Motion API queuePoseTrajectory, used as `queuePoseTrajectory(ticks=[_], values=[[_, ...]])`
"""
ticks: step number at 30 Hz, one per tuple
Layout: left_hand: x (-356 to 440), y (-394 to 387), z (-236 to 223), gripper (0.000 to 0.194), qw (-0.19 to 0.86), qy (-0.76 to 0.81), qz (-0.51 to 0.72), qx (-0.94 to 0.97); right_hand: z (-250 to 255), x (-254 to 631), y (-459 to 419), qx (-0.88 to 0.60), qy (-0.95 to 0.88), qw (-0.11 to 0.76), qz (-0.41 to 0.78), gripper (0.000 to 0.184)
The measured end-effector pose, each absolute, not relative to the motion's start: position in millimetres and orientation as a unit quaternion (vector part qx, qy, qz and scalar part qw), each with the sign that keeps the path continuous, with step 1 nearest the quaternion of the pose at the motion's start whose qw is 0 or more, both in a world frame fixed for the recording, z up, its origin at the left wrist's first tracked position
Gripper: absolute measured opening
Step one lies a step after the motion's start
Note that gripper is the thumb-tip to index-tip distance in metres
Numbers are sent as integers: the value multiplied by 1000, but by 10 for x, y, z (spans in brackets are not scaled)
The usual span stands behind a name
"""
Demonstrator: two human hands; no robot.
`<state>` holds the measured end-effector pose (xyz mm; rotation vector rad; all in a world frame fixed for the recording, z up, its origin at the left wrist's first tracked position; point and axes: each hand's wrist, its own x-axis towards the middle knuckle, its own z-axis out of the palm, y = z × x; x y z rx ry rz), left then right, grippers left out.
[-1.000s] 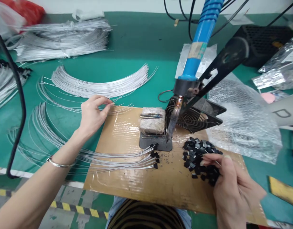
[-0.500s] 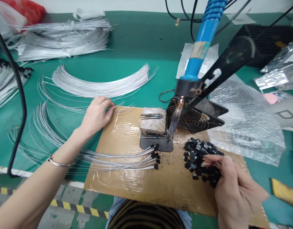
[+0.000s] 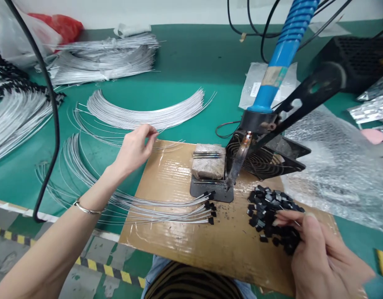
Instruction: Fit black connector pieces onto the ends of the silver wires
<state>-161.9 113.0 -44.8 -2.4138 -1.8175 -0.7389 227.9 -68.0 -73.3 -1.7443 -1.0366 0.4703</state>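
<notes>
My left hand (image 3: 137,149) is closed in a pinch at the near edge of the loose white wires (image 3: 99,133), with what looks like one thin wire end at its fingertips. Over the pile of small black connectors (image 3: 271,207) is my right hand (image 3: 324,253), its thumb and fingers pinched round a thin silvery wire; its fingertips touch or nearly touch the pile. Wires with black connectors (image 3: 210,207) on their ends lie across the cardboard (image 3: 166,245) between my hands. A blue-handled soldering iron (image 3: 269,83) points down beyond them, clamped in a black stand.
A fan (image 3: 263,158) stands behind the iron's tip, beside a wrapped block (image 3: 208,162) with thin metal rods on it. Bubble wrap (image 3: 341,174) lies to the right. A fanned wire bundle (image 3: 144,112) and stacked bundles (image 3: 107,58) are farther back. A black cable (image 3: 52,112) hangs at left.
The view has swung left, so everything sits farther right in the picture. My left fingertips have drawn together and slightly up at the wires; my right hand stays over the connectors.
</notes>
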Motion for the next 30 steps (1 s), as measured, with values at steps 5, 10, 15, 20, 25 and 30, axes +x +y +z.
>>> queuePoseTrajectory(ticks=[5, 10, 15, 20, 25, 30], values=[[-1577, 1090, -480, 17, -16, -577, -243, -779, -700, 2262, -666, -732, -392, 515, 211, 44], [-1598, 1156, -476, 17, -16, -587, -264, -765, -696, 2262, -664, -737, -395, 507, 207, 44], [-1635, 1337, -468, 22, -40, -586, -251, -770, -722, 2264, -666, -730, -394, 520, 206, 42], [-1615, 1586, -533, 20, -12, -588, -243, -772, -712, 2256, -666, -727, -407, 517, 196, 38], [-1470, 1824, -623, 16, 7, -549, -206, -810, -719, 2271, -693, -728, -441, 492, 182, 41], [-1365, 1871, -619, 16, 30, -533, -179, -826, -721, 2238, -703, -740, -409, 503, 178, 38]])
